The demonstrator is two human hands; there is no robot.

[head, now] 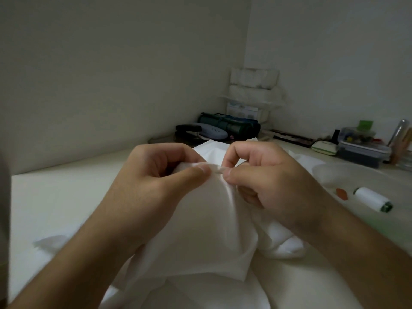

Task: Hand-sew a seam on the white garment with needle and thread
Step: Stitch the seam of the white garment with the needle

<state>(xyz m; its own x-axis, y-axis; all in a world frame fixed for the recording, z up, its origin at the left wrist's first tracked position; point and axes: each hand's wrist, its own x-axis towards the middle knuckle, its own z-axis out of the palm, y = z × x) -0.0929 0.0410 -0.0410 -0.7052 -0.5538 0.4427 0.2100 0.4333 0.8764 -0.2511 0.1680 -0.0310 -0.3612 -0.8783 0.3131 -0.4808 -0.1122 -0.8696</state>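
The white garment (207, 230) is bunched up over the pale table (55, 197), lifted in the middle of the view. My left hand (156, 181) pinches a fold of the cloth between thumb and curled fingers. My right hand (272, 181) pinches the same fold right beside it, thumb tip nearly touching the left thumb. Neither the needle nor the thread between the fingers is visible. A spool of white thread (372, 199) lies on the table to the right of my right hand.
A small orange object (342, 193) lies next to the spool. A clear plastic box (361, 148) of small items, a dark stapler (189, 130), a glasses case (214, 132) and a green bag (229, 124) stand along the back wall.
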